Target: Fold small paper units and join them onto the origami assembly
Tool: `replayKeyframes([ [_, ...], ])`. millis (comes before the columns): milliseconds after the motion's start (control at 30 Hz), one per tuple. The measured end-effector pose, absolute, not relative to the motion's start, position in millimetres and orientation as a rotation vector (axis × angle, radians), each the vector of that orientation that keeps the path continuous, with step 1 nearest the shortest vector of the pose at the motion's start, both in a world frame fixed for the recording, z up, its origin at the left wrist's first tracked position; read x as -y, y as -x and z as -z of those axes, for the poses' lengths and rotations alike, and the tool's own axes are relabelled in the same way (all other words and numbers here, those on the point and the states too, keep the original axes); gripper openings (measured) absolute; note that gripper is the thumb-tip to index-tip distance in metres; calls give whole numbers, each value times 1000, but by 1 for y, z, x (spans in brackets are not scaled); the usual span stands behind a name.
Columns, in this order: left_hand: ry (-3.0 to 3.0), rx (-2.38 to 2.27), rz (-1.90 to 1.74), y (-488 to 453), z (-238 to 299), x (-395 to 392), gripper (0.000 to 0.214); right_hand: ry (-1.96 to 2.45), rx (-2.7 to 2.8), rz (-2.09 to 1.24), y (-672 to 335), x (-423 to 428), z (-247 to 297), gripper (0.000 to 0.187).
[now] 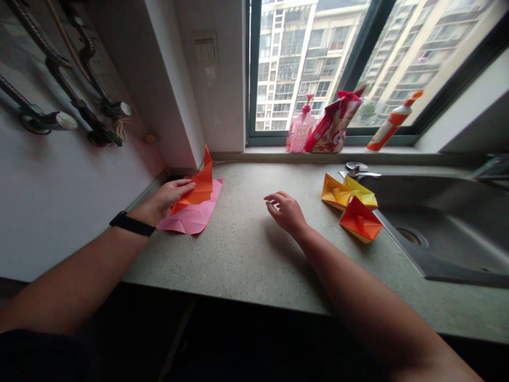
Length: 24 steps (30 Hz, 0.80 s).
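At the left end of the counter, my left hand (173,197) is closed on a creased sheet of orange paper (201,184), thumb and fingers pinching its left side. One corner of that sheet stands up. Under it lies a creased pink sheet of paper (191,222), partly covered. My right hand (284,209) hovers above the middle of the counter, fingers apart and slightly curled, with nothing in it. To its right sit folded paper boats: an orange-yellow one (334,192), a yellow one (361,191) and a red-orange one (361,220), close together.
A steel sink (457,212) is set into the grey speckled counter (230,265) on the right, with a small metal object (360,172) near its back corner. On the windowsill stand a pink pump bottle (301,130), a red bag (336,124) and an orange-and-white bottle (389,127). Pipes (75,90) line the left wall.
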<state>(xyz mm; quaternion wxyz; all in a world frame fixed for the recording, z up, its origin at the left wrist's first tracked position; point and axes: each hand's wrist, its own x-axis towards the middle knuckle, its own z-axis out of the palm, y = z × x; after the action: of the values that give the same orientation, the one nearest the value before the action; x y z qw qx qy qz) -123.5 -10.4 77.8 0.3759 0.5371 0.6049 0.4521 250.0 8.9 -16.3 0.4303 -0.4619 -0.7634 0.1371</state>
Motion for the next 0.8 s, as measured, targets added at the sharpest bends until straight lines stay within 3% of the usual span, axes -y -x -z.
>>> replayKeyframes([
  [200,-2047,-1424,-682,16,-34,31,55,1179,1603,-295,-265,-19,7,31],
  [400,-2766,-1234,-106,-32,-6,68,70,1067,1641,-120,-270,-15,0,24],
  [667,-2876,-1174,-72,-12,4,73,92,1075,2268,-166,-260,-10,22,14],
  [800,-2837,-1076,-74,-2,3,65,82,1120,2401,-228,-261,-12,30,10],
])
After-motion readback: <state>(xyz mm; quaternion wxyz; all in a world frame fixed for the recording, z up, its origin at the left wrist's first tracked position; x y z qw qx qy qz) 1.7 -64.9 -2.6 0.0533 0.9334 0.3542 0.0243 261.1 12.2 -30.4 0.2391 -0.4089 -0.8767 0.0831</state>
